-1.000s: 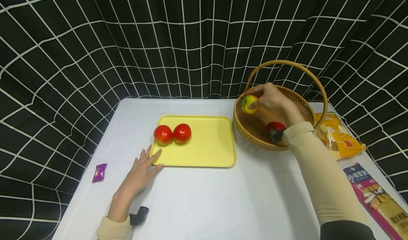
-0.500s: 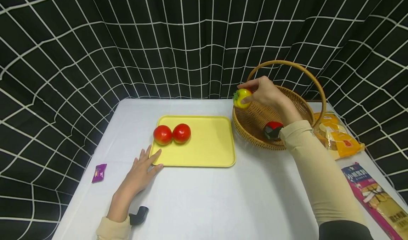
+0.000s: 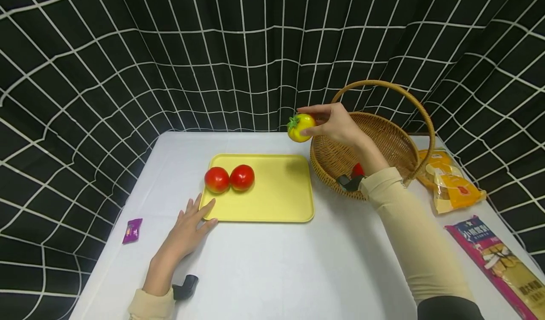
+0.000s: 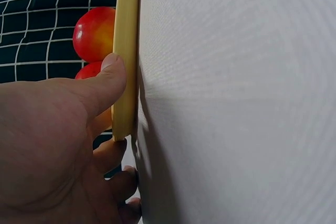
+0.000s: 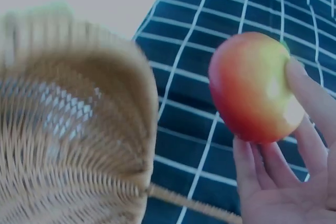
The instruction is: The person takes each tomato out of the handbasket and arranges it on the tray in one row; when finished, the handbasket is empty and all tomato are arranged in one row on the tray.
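My right hand (image 3: pixel 338 124) holds a yellow-and-red tomato (image 3: pixel 300 127) with a green leafy top, between thumb and fingers. It hangs in the air just left of the wicker basket (image 3: pixel 383 128); the right wrist view shows the redder side of this tomato (image 5: pixel 254 87). Two red tomatoes (image 3: pixel 217 180) (image 3: pixel 242 177) sit side by side at the left of the yellow tray (image 3: pixel 272 206). At the tray's front left corner rests my left hand (image 3: pixel 187 235), fingers spread. In the left wrist view its thumb (image 4: pixel 111 80) lies against the tray's edge (image 4: pixel 127 35).
Inside the basket a red item (image 3: pixel 357 170) is mostly hidden by my right wrist. An arched handle (image 3: pixel 396 87) rises over the basket. Orange bags (image 3: pixel 457 187) and a long pink-and-blue packet (image 3: pixel 498 263) lie at the right. A small purple packet (image 3: pixel 132 230) lies far left.
My right hand has carried the yellow-and-red tomato leftward from inside the basket, past its left rim. The left hand and tray have stayed put.
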The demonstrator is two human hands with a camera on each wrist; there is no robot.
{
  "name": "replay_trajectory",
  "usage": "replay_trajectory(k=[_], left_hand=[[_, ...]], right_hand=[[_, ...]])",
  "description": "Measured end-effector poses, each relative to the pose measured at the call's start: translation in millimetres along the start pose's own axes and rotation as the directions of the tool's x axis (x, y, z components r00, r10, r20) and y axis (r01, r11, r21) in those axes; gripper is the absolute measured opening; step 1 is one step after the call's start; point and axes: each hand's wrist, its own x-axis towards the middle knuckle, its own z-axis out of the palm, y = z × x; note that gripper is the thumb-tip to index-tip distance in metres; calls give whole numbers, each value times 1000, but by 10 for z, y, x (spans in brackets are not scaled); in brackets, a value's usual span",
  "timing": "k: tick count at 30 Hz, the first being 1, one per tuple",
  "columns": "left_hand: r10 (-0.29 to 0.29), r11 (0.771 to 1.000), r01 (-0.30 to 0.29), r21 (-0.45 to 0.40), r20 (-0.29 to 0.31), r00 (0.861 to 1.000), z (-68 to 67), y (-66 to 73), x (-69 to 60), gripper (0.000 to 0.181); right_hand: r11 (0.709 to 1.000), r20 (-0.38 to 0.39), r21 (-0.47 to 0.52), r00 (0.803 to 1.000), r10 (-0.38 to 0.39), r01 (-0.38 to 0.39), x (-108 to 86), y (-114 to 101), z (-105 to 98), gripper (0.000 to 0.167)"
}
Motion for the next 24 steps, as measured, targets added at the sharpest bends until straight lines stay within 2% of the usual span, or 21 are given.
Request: replay_trajectory(k=[5, 9, 16, 24], left_hand=[[1, 1000, -1, 1, -1, 1000, 1, -2, 5, 68], [2, 1000, -2, 2, -2, 1000, 5, -12, 8, 68], [0, 1000, 0, 7, -4, 1000, 17, -26, 19, 69], [-1, 1000, 1, 4, -7, 1000, 15, -20, 18, 69]], right_hand=[[992, -52, 109, 997, -65, 71, 10, 44, 226, 59], [983, -96, 147, 991, -95, 109, -29, 92, 442, 59], [973, -148, 210, 987, -65, 95, -115, 139, 853, 59], [963, -162, 255, 986, -41, 82, -172, 277, 1231, 60]])
